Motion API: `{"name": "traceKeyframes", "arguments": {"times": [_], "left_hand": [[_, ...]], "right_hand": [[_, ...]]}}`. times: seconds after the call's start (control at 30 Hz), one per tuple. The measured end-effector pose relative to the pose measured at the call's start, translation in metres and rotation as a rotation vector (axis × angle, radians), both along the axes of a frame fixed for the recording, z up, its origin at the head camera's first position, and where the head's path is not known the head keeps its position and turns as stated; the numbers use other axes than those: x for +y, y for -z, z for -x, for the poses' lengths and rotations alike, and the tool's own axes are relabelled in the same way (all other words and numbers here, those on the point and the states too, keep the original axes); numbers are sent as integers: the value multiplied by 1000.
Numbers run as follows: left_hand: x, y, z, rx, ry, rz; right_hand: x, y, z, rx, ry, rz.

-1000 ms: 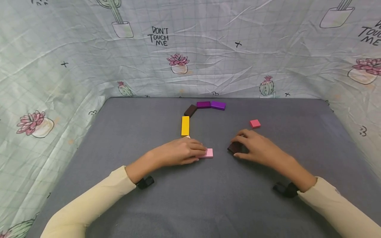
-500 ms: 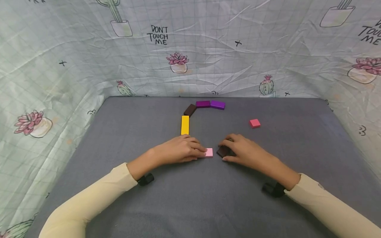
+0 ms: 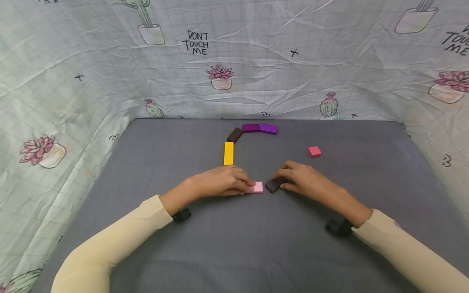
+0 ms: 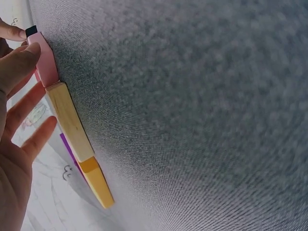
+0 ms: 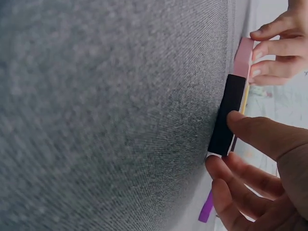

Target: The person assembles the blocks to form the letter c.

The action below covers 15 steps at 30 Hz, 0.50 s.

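Note:
My left hand pinches a pink block that lies flat on the grey cloth, thumb on its near side. A plain wooden block meets the pink block's left end; in the head view the left hand covers it. Between thumb and fingers, my right hand holds a dark brown block, set at a slant just right of the pink one. From the wooden block, a yellow block leads away to another dark brown block, then two purple blocks at the back.
A small red block lies by itself behind the right hand. The grey cloth surface ends at a hanging patterned sheet at the back and sides.
My right hand has slid the dark brown block leftward, up close to the pink block's right end. The left hand has stayed on the pink block.

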State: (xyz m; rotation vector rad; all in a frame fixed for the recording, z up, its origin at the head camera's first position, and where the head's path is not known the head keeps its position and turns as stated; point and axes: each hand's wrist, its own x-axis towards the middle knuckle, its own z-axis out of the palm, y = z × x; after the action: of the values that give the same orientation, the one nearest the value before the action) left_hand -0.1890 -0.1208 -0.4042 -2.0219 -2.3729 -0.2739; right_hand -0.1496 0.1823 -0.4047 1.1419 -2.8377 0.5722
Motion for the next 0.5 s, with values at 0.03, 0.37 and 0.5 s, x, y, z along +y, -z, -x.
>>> {"name": "traceKeyframes", "arguments": {"times": [0.03,0.37,0.5], "left_hand": [[0,1,1,-3,8,-8],[1,1,2,-40,35,-41],[1,0,2,-39,35,-40]], "right_hand": [[0,1,1,-1,4,2],[-3,1,6,-13,-8,-13],[-5,1,7,-13,-14,-17]]}}
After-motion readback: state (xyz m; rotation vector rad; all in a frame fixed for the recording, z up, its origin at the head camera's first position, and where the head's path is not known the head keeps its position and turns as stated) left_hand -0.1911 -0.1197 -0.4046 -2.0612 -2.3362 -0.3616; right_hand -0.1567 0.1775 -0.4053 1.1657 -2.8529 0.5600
